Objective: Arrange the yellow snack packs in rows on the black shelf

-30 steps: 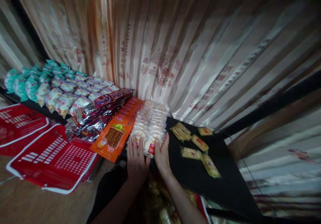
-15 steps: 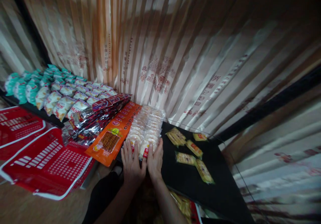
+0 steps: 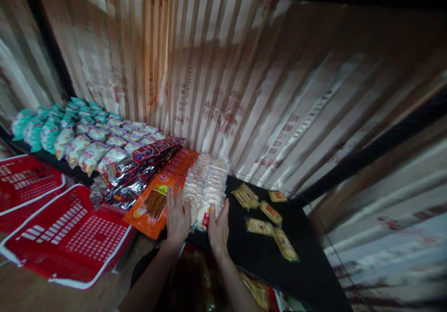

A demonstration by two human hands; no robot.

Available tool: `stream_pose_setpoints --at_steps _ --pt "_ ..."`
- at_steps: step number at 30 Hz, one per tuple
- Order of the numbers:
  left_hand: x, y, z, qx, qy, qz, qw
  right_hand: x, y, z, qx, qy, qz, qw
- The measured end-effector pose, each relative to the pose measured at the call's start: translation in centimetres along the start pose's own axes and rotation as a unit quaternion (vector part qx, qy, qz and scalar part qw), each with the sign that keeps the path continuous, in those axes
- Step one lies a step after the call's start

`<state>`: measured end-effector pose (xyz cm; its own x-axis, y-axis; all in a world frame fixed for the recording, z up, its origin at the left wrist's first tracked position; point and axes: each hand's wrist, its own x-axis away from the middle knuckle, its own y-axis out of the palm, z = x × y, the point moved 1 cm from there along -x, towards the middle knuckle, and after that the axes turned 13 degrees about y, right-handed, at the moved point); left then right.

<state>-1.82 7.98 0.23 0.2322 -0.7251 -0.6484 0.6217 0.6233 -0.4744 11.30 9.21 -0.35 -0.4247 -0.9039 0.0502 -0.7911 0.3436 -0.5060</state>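
By the orange bag's (image 3: 148,214) right edge, the left hand (image 3: 178,216) is held flat, fingers outstretched. Two rows of white packs (image 3: 213,186) are bracketed at the shelf's (image 3: 258,258) front edge. The right hand (image 3: 219,226) is likewise laid flat alongside; bare room is offered around yellow packs (image 3: 260,227).

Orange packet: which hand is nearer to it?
Left. The left hand overlaps the right edge of the orange packet in this view; the right hand is farther off, beside the clear-wrapped white rows.
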Motion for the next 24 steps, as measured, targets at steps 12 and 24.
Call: stream_pose_setpoints --at_steps 12,24 --pt "2.8 2.9 3.1 0.003 0.197 -0.04 0.98 -0.4 0.1 0.8 0.038 -0.001 0.003 0.999" --pt "1.8 1.8 1.4 -0.1 0.161 -0.002 0.982 -1.2 -1.1 0.5 -0.12 0.043 -0.04 0.991"
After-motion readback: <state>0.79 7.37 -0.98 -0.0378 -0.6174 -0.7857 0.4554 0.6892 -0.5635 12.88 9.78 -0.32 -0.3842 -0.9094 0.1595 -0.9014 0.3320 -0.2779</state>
